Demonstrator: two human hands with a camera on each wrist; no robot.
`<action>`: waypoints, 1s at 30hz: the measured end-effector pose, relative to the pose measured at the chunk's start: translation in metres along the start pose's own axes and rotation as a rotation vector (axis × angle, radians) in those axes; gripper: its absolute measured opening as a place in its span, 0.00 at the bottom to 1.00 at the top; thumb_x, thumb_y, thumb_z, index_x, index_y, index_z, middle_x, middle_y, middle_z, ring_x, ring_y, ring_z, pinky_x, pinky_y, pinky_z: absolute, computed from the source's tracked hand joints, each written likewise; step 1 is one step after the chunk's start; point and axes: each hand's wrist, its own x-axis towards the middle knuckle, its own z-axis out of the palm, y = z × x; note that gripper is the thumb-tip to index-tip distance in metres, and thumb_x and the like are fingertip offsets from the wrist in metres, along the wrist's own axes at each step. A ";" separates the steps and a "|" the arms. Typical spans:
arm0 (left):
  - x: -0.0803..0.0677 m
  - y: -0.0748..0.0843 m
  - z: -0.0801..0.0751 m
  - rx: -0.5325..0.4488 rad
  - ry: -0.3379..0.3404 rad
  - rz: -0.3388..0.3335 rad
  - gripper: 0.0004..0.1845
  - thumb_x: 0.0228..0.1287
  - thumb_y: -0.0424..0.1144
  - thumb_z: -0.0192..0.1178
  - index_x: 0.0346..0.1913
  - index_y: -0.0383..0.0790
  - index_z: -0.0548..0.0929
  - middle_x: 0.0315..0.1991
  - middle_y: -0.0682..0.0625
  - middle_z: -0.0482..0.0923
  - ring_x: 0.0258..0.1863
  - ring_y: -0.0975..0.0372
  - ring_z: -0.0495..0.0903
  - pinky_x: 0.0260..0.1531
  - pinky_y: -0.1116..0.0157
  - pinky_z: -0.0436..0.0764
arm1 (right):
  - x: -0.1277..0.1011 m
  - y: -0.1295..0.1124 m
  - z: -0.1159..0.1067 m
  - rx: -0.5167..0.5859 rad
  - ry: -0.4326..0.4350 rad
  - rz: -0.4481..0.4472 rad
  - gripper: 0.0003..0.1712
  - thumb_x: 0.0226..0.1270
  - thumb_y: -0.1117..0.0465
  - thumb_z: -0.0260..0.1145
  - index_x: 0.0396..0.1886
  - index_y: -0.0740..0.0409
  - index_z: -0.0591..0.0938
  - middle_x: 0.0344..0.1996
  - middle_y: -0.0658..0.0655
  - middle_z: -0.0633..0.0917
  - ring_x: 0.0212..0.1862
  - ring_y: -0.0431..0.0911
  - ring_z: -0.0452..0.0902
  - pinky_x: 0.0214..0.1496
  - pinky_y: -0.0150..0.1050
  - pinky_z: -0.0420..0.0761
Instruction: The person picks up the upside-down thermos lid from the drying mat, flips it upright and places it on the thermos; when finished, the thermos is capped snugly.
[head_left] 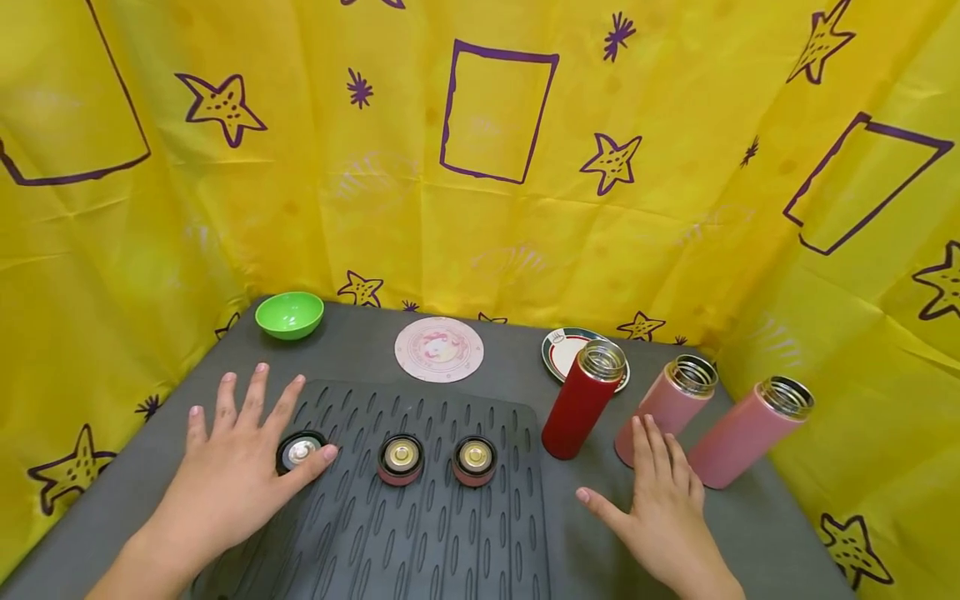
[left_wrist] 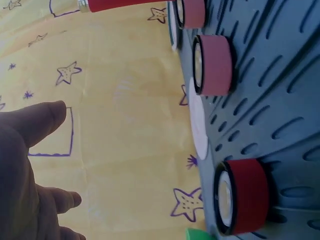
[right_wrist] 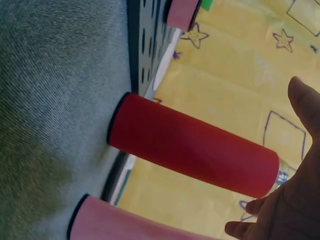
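Bottle (head_left: 581, 408), red, stands with its long axis upright on the bench (head_left: 360, 346), toward ten o'clock from the nearer right hand (head_left: 663, 508). Its fingers and the left hand's (head_left: 236, 467) spread wide, gripping nothing; red lid (left_wrist: 247, 197) sits at the left's three o'clock. Count: one red, two pink bottles (head_left: 738, 442); one red, two pink lids (left_wrist: 217, 65).

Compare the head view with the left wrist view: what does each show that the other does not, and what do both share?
Only the head view: the right hand and two pink bottles.

Only the left wrist view: a clear look at the red lid's side.

Both: the left hand, all three lids, the mat, red bottle, pink disc and yellow cloth; also the bowl and plate, mere slivers in the wrist view.
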 end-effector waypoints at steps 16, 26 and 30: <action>0.004 -0.043 0.040 0.033 -0.090 -0.001 0.54 0.40 0.73 0.69 0.61 0.32 0.76 0.51 0.38 0.80 0.46 0.43 0.75 0.60 0.34 0.25 | -0.004 -0.002 0.030 0.059 -0.147 -0.061 0.65 0.53 0.27 0.66 0.77 0.62 0.51 0.71 0.69 0.59 0.67 0.68 0.50 0.58 0.70 0.54; 0.011 -0.057 0.065 -0.032 -0.056 0.006 0.40 0.39 0.61 0.77 0.49 0.34 0.83 0.41 0.42 0.83 0.36 0.48 0.77 0.54 0.33 0.43 | -0.007 -0.003 0.037 0.092 -0.220 -0.041 0.64 0.53 0.28 0.67 0.76 0.61 0.53 0.71 0.67 0.59 0.68 0.67 0.48 0.59 0.70 0.52; 0.011 -0.055 0.064 -0.037 -0.038 0.000 0.39 0.37 0.62 0.77 0.47 0.33 0.84 0.40 0.42 0.83 0.36 0.49 0.78 0.53 0.33 0.44 | -0.008 -0.002 0.040 0.114 -0.220 -0.060 0.62 0.54 0.29 0.67 0.76 0.61 0.54 0.71 0.65 0.59 0.69 0.66 0.49 0.60 0.68 0.52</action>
